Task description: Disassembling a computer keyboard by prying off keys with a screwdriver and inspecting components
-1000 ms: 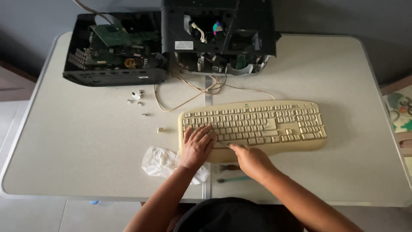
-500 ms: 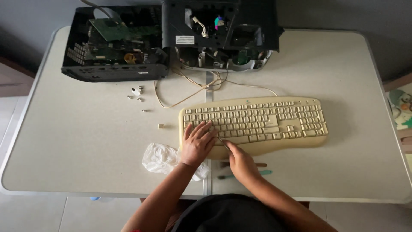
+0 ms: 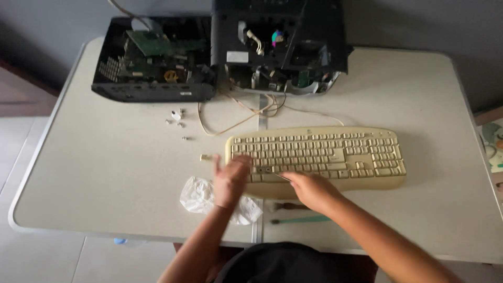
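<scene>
A beige keyboard [image 3: 335,152] lies across the middle of the white table [image 3: 105,173], with its cable [image 3: 236,112] running back to the open cases. My left hand [image 3: 229,181] is blurred, fingers apart, at the keyboard's left end, and holds nothing. My right hand [image 3: 312,189] rests at the front edge of the keyboard. It is closed on a thin metal tool [image 3: 283,177] whose tip points at the lower rows of keys. A dark gap [image 3: 264,169] shows among the keys there. A small loose beige piece [image 3: 205,157] sits just left of the keyboard.
Two opened black electronics cases [image 3: 154,57] [image 3: 277,44] stand at the back of the table. Small loose parts [image 3: 175,116] lie in front of the left one. A crumpled clear plastic bag [image 3: 201,196] is under my left forearm. A green-handled tool [image 3: 301,220] and a darker one [image 3: 288,206] lie near the front edge.
My right hand dipped toward the tools at the table's front edge and has come back to the keys holding a thin tool. My left hand has lifted off the keys and shifted left.
</scene>
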